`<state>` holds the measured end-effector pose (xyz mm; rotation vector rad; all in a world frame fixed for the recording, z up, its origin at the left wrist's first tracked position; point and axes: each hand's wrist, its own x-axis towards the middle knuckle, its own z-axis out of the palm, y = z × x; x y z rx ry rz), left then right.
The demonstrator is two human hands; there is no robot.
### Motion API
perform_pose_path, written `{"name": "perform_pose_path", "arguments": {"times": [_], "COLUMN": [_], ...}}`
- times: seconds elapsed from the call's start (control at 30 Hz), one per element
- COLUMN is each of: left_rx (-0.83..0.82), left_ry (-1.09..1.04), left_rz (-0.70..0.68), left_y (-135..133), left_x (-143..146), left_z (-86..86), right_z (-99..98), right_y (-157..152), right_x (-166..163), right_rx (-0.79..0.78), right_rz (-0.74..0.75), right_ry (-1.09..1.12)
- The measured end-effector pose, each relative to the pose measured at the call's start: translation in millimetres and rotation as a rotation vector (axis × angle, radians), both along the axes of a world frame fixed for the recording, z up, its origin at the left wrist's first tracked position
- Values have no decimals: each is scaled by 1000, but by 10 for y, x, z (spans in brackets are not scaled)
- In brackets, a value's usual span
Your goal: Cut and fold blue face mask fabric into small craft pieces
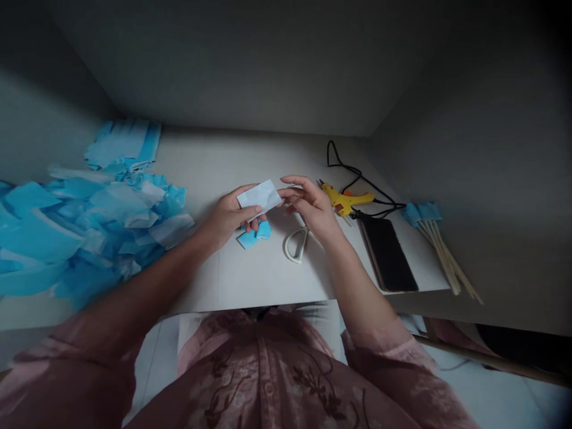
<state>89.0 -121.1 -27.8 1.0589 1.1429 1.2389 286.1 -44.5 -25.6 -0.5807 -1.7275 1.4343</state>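
Observation:
My left hand (232, 217) grips a small rectangular piece of pale blue sheet (260, 197), thumb on top and fingers curled beneath. At the piece's right edge is my right hand (310, 205), its fingers spread; whether a fingertip touches the piece I cannot tell. Below the left hand, small bright blue cut pieces (254, 236) lie on the table. White-handled scissors (295, 245) rest under the right hand, their blades mostly hidden by it.
A loose heap of blue and white scraps (111, 220) covers the left side, with a stack of sheets (127, 143) behind. To the right are a yellow glue gun (346, 199) with black cord, a dark phone (388, 255) and several blue-tipped sticks (442, 253). Walls (250, 71) enclose the table.

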Motion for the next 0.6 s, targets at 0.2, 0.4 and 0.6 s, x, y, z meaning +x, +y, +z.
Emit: {"name": "perform_pose_path", "arguments": {"times": [0.2, 0.4, 0.6], "left_rx": [2, 6, 27], "left_ry": [43, 59, 99], "left_rz": [-1, -13, 0], "left_y": [-2, -16, -30], "left_x": [21, 40, 57], "left_z": [3, 31, 81], "right_z": [2, -32, -34], "right_y": [-7, 4, 0], "right_x": [-16, -53, -65], "right_rx": [100, 68, 81], "right_rz": [42, -45, -70], "right_ry": [-97, -132, -115]}}
